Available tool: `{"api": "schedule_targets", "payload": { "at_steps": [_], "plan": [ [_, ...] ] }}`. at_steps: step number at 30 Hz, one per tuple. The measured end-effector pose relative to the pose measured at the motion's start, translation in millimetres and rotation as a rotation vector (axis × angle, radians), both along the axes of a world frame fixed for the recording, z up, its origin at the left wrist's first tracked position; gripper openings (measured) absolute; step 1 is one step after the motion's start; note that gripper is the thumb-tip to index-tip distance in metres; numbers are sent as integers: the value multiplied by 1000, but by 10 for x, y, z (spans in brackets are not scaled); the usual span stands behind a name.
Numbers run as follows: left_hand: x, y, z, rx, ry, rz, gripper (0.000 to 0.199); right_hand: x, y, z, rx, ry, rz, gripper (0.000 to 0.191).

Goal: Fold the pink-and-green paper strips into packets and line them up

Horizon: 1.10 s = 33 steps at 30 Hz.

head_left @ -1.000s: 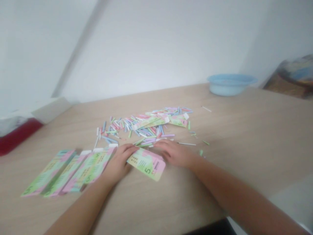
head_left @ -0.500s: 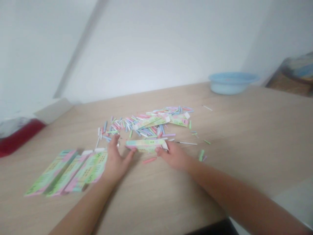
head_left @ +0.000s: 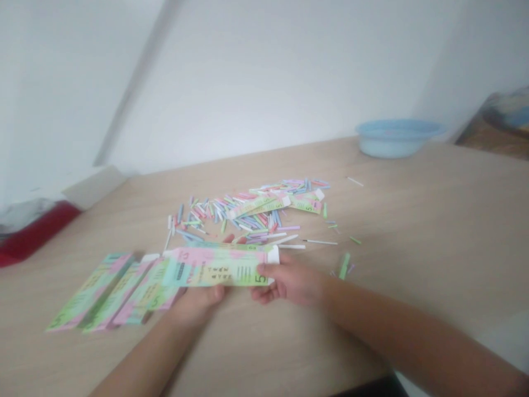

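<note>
- Printed card strip [head_left: 219,267], pastel with a large 5, held over the worktop [head_left: 413,231] between both hands.
- Right hand [head_left: 291,281] grips its end, fingers [head_left: 264,270] clenched on it.
- Left hand [head_left: 198,300] sits beneath it; its grip is hidden, so cannot be told.
- Step in hand: handling this one strip, near flat strips [head_left: 99,292] and scattered coloured sticks [head_left: 231,218].

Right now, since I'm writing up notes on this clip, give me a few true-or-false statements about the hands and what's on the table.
1. The right hand grips the end of a flat pastel carton printed with a 5. True.
2. The left hand rests on top of that carton. False: it is under the carton.
3. A blue basin stands near the far edge of the table. True.
4. The coloured sticks are all inside the basin. False: they lie scattered on the table, beyond the hands.
</note>
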<state>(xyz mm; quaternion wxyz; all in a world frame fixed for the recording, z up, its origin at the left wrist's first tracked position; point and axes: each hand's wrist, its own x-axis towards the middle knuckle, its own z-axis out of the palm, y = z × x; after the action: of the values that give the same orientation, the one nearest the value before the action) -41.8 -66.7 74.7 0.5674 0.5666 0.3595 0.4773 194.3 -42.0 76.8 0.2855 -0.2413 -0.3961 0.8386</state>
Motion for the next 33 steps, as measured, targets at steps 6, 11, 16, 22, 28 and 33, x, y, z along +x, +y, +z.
{"api": "schedule_targets", "payload": {
  "at_steps": [6,11,16,22,28,33],
  "plan": [
    [34,-68,98,-79,-184,-71,77,-66,-117,-41,190,-90,236,40],
    [101,-14,131,-271,-392,-42,67,-31,-97,-81,389,-161,211,40],
    [131,31,98,-442,-456,76,78,28,-116,-59,792,-360,-4,24],
    [183,21,108,-554,-445,186,80,88,-155,87,1172,-587,-16,25],
    [252,-11,108,-634,-385,265,81,47,-193,49,1316,-759,-137,28],
    [275,-13,124,-627,-405,258,79,42,-201,42,1501,-782,-173,34]
  ]
}}
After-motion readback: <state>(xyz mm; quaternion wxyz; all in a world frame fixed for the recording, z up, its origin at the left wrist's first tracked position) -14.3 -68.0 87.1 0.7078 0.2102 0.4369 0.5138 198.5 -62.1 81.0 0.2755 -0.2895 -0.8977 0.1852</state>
